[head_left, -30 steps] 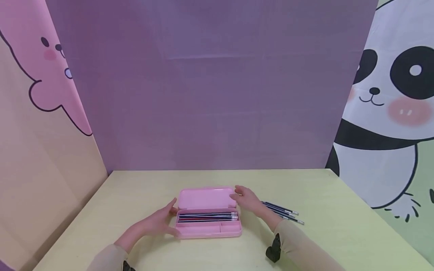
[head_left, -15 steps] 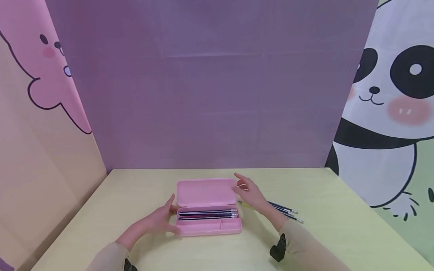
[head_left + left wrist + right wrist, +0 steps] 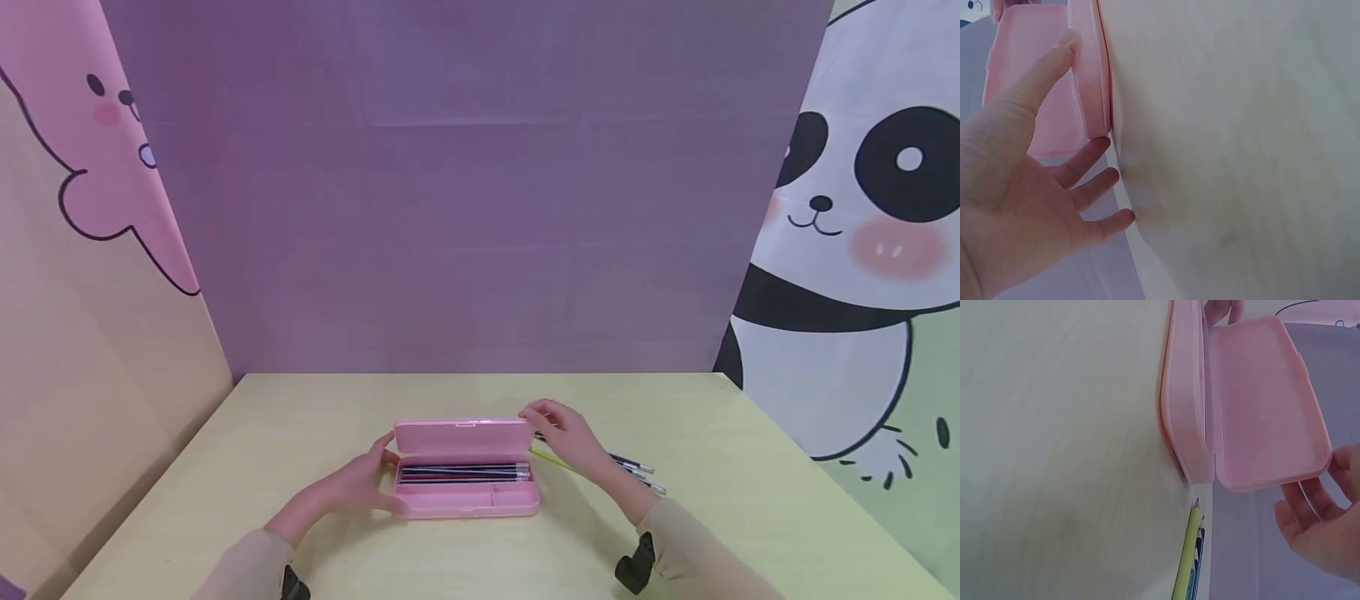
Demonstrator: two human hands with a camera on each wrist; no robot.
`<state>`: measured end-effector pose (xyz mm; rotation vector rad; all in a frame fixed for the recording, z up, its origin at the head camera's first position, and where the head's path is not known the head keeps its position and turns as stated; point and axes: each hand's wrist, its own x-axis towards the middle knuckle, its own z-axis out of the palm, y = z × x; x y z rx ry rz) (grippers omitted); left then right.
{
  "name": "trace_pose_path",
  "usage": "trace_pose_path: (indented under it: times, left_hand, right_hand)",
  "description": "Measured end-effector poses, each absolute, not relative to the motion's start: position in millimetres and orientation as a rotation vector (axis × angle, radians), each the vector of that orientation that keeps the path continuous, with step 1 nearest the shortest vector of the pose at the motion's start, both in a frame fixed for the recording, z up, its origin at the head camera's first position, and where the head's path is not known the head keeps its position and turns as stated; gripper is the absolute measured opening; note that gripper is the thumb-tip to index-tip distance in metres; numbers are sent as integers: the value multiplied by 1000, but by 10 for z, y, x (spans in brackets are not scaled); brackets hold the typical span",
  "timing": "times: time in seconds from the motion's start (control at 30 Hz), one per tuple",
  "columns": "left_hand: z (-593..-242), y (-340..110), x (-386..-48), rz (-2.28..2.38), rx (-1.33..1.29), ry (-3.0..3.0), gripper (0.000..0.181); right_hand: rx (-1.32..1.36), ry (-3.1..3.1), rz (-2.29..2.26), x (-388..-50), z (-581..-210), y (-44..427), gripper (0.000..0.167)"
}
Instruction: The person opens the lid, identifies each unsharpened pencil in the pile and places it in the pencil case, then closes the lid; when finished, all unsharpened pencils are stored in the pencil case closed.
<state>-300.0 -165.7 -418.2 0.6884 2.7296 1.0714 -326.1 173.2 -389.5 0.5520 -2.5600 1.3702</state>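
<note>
A pink plastic pencil case (image 3: 471, 501) lies on the table with its lid (image 3: 463, 439) tilted up on the hinge. Dark striped pencils and a reddish one (image 3: 465, 473) fill its rear compartment; the front compartments look bare. My left hand (image 3: 358, 483) grips the case's left end, thumb (image 3: 1054, 65) against the front wall and the other fingers spread by the end. At the lid's upper right corner, my right hand (image 3: 566, 437) holds the edge between thumb and fingers (image 3: 1300, 506). The index finger of the left hand is partly hidden.
Right of the case, partly under my right forearm, lie several loose dark pencils (image 3: 633, 463) and a yellow-green pencil (image 3: 551, 457). The pale wooden table (image 3: 315, 417) ends at a purple backdrop (image 3: 480, 208). Printed cloths with a panda (image 3: 840, 283) and a pink animal flank it.
My right hand has come onto the lid's corner, and the lid has swung from leaning back to standing up more steeply. My left hand stays at the left end.
</note>
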Motion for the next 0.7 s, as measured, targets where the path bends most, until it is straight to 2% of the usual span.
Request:
trace_pose_path:
  times: [0.4, 0.47, 0.6, 0.7]
  left_hand:
    - [-4171, -1701, -2982, 1125, 693, 2671, 99]
    - [-4172, -1727, -2998, 1207, 703, 2650, 87]
    - [-4182, -1752, -3053, 1302, 764, 2653, 52]
    - [-4202, -1745, -3087, 1291, 809, 2666, 39]
  right_hand:
    - [786, -2708, 1514, -3032, -3957, 1895, 21]
    - [818, -2706, 1538, -3024, -3987, 1907, 22]
    - [813, -2720, 1534, -3026, -4052, 1929, 23]
    - [804, -2746, 1485, -3025, -4088, 1940, 25]
